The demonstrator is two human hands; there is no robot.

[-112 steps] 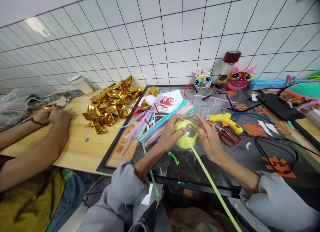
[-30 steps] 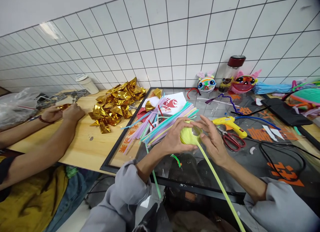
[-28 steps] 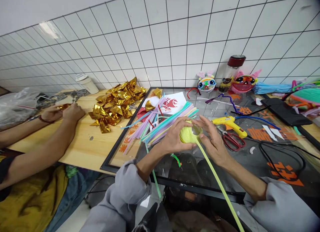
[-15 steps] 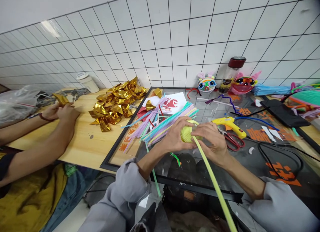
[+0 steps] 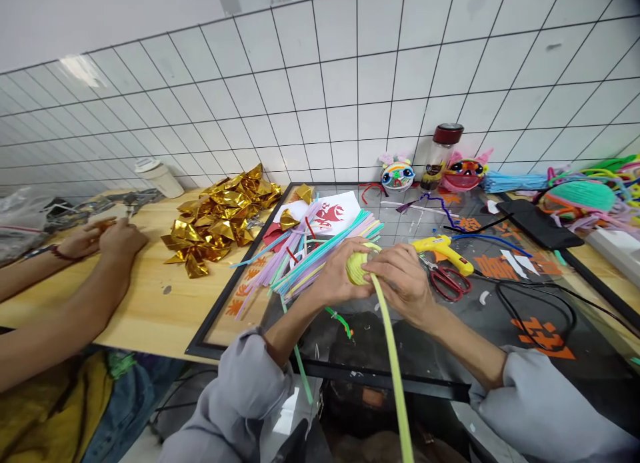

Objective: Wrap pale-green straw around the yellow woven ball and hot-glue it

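Over the near part of the dark board, my left hand (image 5: 334,275) is wrapped around a small yellow coiled ball (image 5: 356,268) that looks wound from fuzzy stems. Fingers of my right hand (image 5: 404,282) pinch a long yellow strip (image 5: 391,356) against the ball's right side. That strip hangs from the ball down past the board's front edge. Beyond my left hand lies a bundle of pastel pipe cleaners (image 5: 327,253). A yellow glue gun (image 5: 449,252) and red-handled scissors (image 5: 451,282) lie to the right of my right hand.
Gold foil pieces (image 5: 220,213) are heaped at left, near another person's hands (image 5: 120,240). Two decorated faces (image 5: 397,175) and a bottle (image 5: 440,158) stand by the tiled wall (image 5: 340,96). A black cable (image 5: 540,286) loops across the board's right side.
The view has swung right, so the scene sits further left. My right fingers have closed in at the ball, and the yellow strip hangs more steeply.
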